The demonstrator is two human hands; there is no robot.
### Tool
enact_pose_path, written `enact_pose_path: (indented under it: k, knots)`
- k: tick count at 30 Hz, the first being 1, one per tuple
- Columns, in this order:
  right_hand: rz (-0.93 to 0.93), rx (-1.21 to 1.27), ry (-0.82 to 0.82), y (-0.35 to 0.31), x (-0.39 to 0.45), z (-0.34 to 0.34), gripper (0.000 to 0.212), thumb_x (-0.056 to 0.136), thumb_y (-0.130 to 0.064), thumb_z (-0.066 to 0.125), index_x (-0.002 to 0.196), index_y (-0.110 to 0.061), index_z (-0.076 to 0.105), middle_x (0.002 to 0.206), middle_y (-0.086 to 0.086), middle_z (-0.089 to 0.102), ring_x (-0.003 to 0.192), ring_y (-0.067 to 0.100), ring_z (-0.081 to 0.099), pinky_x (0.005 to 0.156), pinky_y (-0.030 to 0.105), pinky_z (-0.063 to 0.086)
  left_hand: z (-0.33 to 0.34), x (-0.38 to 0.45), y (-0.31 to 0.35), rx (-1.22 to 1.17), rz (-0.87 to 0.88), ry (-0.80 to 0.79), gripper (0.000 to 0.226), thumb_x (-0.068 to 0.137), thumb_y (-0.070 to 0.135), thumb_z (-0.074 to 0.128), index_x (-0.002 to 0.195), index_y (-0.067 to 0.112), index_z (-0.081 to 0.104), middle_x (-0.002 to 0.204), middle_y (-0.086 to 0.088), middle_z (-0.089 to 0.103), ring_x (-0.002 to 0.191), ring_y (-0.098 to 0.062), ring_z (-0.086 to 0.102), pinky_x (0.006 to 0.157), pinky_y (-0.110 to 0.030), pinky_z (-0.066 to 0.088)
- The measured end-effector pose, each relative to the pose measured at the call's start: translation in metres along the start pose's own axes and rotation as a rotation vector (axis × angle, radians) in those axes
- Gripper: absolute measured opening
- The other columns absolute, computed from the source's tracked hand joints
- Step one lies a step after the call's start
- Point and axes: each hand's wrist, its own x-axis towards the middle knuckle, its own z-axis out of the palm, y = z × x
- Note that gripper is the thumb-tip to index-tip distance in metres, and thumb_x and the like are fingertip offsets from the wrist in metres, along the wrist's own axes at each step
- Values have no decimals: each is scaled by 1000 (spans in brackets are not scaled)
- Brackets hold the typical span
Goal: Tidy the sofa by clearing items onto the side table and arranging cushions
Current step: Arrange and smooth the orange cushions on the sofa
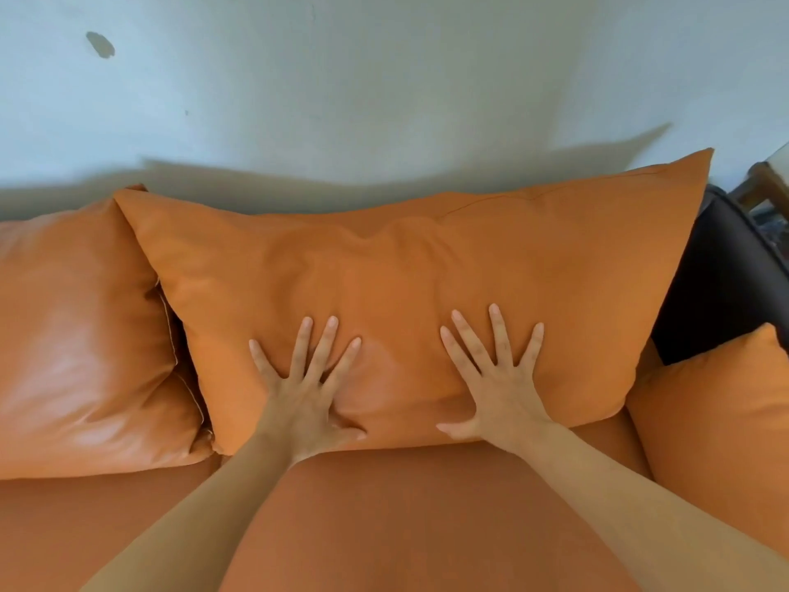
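**Both hands flat against the big back cushion**

The large orange cushion [397,301] is leaning upright against the pale wall [384,79], its lower edge sitting on the sofa seat [405,514]. The person is reaching both bare forearms forward over the seat, and the arms are converging toward the lower middle of this cushion.

The left hand [305,390] is lying palm-down on the cushion's lower front, left of its centre, with the fingers [326,343] straight and fanned out, pointing up toward the cushion's top edge. Its thumb is stretching sideways along the cushion's bottom edge. The right hand [497,386] is pressing flat in the same way, right of the cushion's centre, with fingers spread wide and the thumb angling inward toward the other hand. Neither hand is curling around or pinching anything; the leather between them is dimpling slightly.

A glossier orange cushion [81,335] is touching the large cushion's left side. A smaller orange cushion [717,429] is sitting just beside its lower right corner, in front of the dark armrest [721,284].
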Motion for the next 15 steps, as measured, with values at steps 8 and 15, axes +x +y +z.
enact_pose_path:
  k: [8,15]
  knots:
    - [107,-63,-116,-5,18,-3,138,59,-81,60,137,-31,-41,146,-7,-47,133,41,-40,95,82,-8,-2,18,3,78,-112,-91,130,54,93,48,149,37,-21,159,-2,-27,146,-33,-22,97,-83,0]
    - [131,-49,-91,-14,5,-8,135,63,-78,62,142,-27,-35,151,-4,-40,137,42,-34,96,82,-2,-15,3,2,116,-91,-61,128,60,83,60,148,40,-22,159,2,-26,148,-29,-17,98,-82,5]
